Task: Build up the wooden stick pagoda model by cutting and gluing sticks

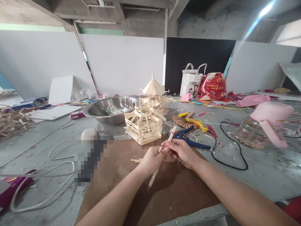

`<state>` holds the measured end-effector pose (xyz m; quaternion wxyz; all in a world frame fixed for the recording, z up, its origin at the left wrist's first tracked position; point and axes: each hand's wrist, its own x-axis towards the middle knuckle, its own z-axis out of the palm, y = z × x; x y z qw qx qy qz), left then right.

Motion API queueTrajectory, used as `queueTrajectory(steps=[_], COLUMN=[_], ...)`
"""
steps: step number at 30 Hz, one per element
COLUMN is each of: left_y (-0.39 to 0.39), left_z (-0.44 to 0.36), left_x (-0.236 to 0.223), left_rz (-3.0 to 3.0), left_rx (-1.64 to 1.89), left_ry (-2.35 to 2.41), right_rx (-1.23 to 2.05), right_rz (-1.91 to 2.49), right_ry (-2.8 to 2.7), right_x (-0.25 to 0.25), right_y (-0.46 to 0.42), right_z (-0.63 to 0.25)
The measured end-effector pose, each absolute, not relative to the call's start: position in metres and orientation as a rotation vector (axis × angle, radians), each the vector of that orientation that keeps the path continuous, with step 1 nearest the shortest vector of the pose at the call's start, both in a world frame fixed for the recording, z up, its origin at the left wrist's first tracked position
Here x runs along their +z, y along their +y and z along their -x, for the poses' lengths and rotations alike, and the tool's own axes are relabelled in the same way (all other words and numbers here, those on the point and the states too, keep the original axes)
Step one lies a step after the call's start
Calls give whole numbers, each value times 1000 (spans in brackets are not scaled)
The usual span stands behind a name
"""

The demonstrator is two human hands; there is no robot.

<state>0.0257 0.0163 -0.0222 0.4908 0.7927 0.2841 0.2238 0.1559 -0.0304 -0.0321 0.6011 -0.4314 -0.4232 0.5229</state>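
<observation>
Both of my hands meet over a brown mat (181, 201), closed around a thin bundle of pale wooden sticks (154, 179). The bundle slants, upper end to the right, with red marks near the top. My left hand (152, 158) pinches it at mid-length; the fingers of my right hand (183, 153) close on it just above. A few loose sticks (136, 160) lie on the mat left of my left hand. Right behind my hands stands an openwork stick structure (144, 130), and beyond it a tiered stick tower (154, 87) with a pointed roof.
Blue-handled pliers (197, 145) and a yellow glue gun (198, 124) with a black cord lie right. A pink-lidded jug (256, 128) stands farther right. Behind left is a steel basin (101, 117). A white cable (68, 175) loops at left. Bags (213, 86) stand at the back.
</observation>
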Motion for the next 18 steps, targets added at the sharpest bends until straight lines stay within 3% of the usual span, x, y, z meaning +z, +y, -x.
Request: queueTrajectory(steps=[12,18], left_y=[12,12], left_z=[-26,-25], left_x=[-17,-18], left_rz=[-1985,-2049], left_rx=[293,295], left_ry=[739,728], right_rx=[1056,841], right_rz=[912,855], right_ry=[-889,-535], right_x=[-29,-23], right_y=[-24,-16], right_z=[-192,-221])
